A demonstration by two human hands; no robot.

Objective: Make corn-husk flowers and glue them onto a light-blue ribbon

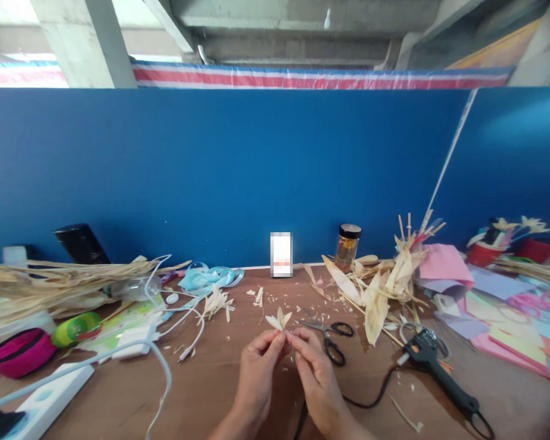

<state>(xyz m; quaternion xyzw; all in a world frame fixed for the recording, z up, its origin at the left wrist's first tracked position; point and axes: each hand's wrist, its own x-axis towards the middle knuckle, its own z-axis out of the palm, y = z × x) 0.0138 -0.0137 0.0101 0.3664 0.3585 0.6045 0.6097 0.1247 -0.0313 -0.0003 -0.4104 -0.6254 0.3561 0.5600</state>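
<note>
A small pale flower (279, 319), its pointed petals resembling dried corn husk, stands upright between my fingertips at the middle of the table. My left hand (258, 366) pinches its base between thumb and fingers. From the other side, my right hand (315, 366) has its fingers closed at the same base, fingertips meeting those of the left. What lies right between the fingertips is hidden. Black-handled scissors (333, 336) lie open just beyond my right hand. Pale scraps are scattered around, and a loose pile of cut petals (217, 300) lies to the left.
Right of my hands lie dried husks (376, 308) and a black glue gun (444, 373) with its cord. A lidded jar (348, 244) stands behind. Coloured paper (444, 269) covers the far right. Leftward are blue ribbon (211, 278), cables and a power strip (57, 400). A blue partition (256, 159) bounds the back.
</note>
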